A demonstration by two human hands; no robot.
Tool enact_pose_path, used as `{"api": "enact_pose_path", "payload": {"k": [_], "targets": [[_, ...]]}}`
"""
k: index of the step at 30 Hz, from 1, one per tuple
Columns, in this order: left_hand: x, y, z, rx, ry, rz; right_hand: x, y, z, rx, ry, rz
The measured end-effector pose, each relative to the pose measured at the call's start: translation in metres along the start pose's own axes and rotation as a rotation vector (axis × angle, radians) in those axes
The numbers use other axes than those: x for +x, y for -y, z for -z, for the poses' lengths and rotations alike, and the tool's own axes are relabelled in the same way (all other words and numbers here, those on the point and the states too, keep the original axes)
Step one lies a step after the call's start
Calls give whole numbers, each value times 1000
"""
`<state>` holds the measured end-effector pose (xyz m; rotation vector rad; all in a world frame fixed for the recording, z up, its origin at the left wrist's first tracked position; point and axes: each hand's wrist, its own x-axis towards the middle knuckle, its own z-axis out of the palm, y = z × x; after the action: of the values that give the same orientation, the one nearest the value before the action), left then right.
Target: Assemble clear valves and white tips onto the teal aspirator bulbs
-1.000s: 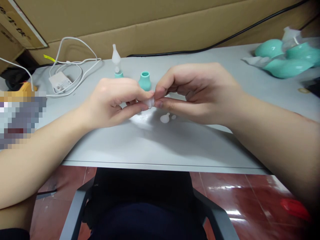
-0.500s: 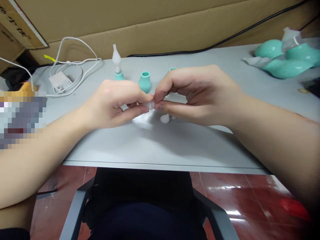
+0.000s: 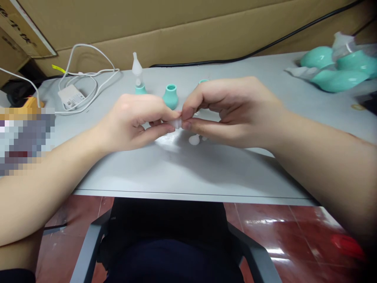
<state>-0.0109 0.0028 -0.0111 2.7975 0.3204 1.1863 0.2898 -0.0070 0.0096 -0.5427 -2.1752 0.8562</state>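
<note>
A small translucent white piece [image 3: 177,124] is pinched between the fingertips of my left hand [image 3: 138,122] and my right hand [image 3: 229,114], above the middle of the table. Its ends are hidden by my fingers. Just behind my hands stands a teal rubber bulb [image 3: 170,97] with its round mouth upward. To its left, a white nozzle [image 3: 137,67] points up from a teal bulb [image 3: 140,89]. My right hand mostly hides another teal piece [image 3: 204,81]. Below my right fingers lies a small white teardrop-shaped piece [image 3: 194,139], partly covered.
Several teal bulbs with white tips [image 3: 338,80] lie at the table's back right. A white cable [image 3: 97,72] and a white box [image 3: 71,96] are at the left. A black cable [image 3: 200,63] runs along the cardboard wall [image 3: 176,39]. The table's front edge [image 3: 191,196] is near the chair.
</note>
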Motion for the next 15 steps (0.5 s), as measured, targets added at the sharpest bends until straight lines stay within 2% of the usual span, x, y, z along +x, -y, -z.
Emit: {"api": "enact_pose_path", "payload": {"k": [15], "targets": [[0,-2,2,12,19,0,0,0,-2,44,5,7]]}}
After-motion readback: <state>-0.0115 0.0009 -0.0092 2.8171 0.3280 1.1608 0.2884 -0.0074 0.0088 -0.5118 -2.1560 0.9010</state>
